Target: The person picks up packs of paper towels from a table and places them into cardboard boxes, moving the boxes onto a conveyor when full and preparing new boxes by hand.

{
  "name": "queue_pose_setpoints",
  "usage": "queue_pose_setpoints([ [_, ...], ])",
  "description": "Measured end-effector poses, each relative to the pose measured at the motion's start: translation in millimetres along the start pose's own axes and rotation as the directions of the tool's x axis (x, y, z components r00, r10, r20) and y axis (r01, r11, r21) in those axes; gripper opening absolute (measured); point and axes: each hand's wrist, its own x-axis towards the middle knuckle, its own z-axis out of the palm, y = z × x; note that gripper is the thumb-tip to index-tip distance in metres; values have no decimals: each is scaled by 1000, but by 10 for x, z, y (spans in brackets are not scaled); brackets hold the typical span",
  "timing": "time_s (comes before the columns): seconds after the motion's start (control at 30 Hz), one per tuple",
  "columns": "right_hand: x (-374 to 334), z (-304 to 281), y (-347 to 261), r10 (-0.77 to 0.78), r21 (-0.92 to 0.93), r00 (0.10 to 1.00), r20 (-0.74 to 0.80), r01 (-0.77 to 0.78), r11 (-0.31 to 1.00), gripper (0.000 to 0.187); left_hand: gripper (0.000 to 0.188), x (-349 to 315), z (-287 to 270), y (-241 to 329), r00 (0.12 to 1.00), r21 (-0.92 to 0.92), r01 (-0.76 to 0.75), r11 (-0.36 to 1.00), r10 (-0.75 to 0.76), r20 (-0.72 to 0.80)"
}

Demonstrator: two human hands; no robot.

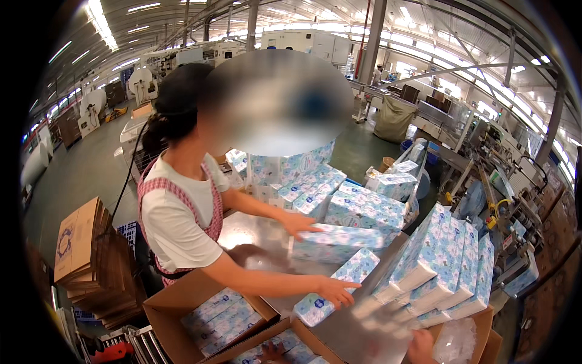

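Blue-and-white packs (444, 268) leaned at one o'clock from my nearer right hand (419, 347), long axes one-to-seven; its grip I couldn't tell.

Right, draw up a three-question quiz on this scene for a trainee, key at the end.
1. Fill the gap: the packs stacked just beyond the person's right hand are mostly white and pale ____.
2. Where is the person's left hand? A) on the flattened cartons; B) over packs in an open carton; C) on the metal rollers.
3. True or false: the co-worker in the white top has both hands inside one carton.

Key: 1. blue. 2. B. 3. False: the far hand and the near hand are each at a pack over the metal table.
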Motion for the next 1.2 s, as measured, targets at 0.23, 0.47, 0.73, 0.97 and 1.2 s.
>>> queue_pose_setpoints([
  [0.23,-1415,-226,1548,663,-36,595,-454,-756,654,38,30,-990,-418,-209,893,66,288,955,-243,-379],
  [0.47,-1666,614,1866,826,158,346,-445,-877,453,30,42,-934,-338,-358,969,-90,182,979,-194,-152],
  [0.73,-1603,-141,1565,907,-141,377,-186,-924,355,30,58,-803,38,-544,998,-256,62,965,-68,-13],
  [0.97,-1760,-641,1750,881,8,330,-339,-935,353,43,57,-779,-9,-351,989,-599,-116,792,35,-145],
  [1.2,-336,-810,-386,512,644,853,-99,-337,686,23,30,-1611,-1181,641,938,-912,-345,223,48,-344],
])
